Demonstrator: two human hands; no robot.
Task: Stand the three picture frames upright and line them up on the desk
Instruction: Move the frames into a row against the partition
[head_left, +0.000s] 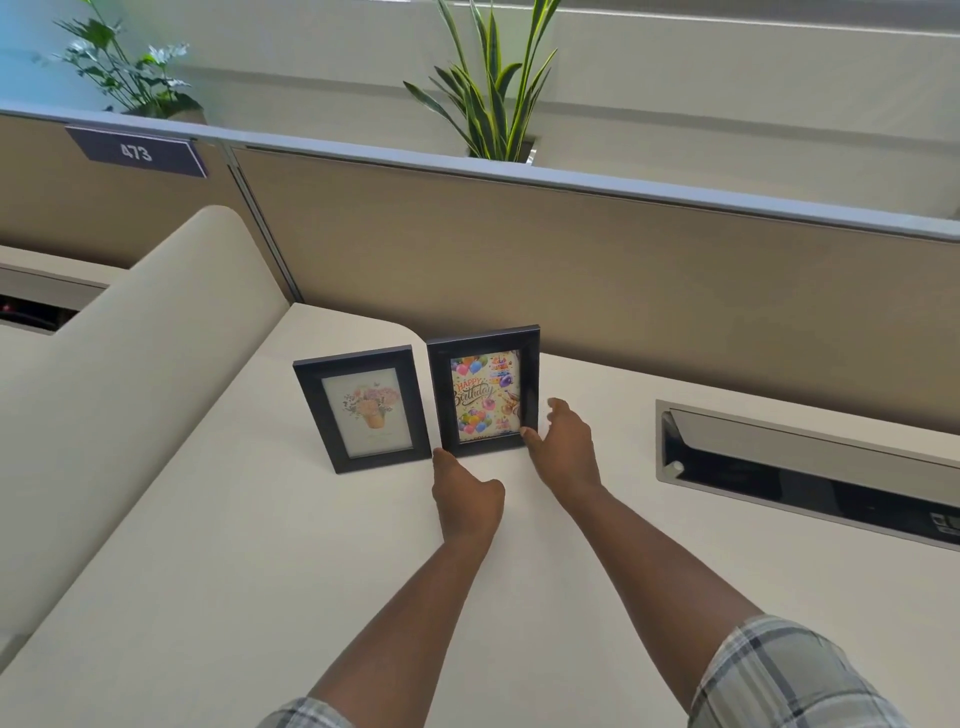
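Note:
Two dark picture frames stand upright side by side on the cream desk (218, 545). The left frame (363, 410) shows a flower picture. The right frame (485, 389) shows a "Happy Birthday" card with balloons. My left hand (465, 493) touches the bottom left corner of the birthday frame with its fingertips. My right hand (563, 447) holds that frame's lower right edge, thumb in front and fingers behind. A third frame is not in view.
A tan partition (623, 270) runs behind the frames, with a "473" sign (136, 151) at the left. A metal cable tray opening (810, 473) is recessed in the desk at the right. A raised cream divider (156, 332) borders the left. Plants stand behind the partition.

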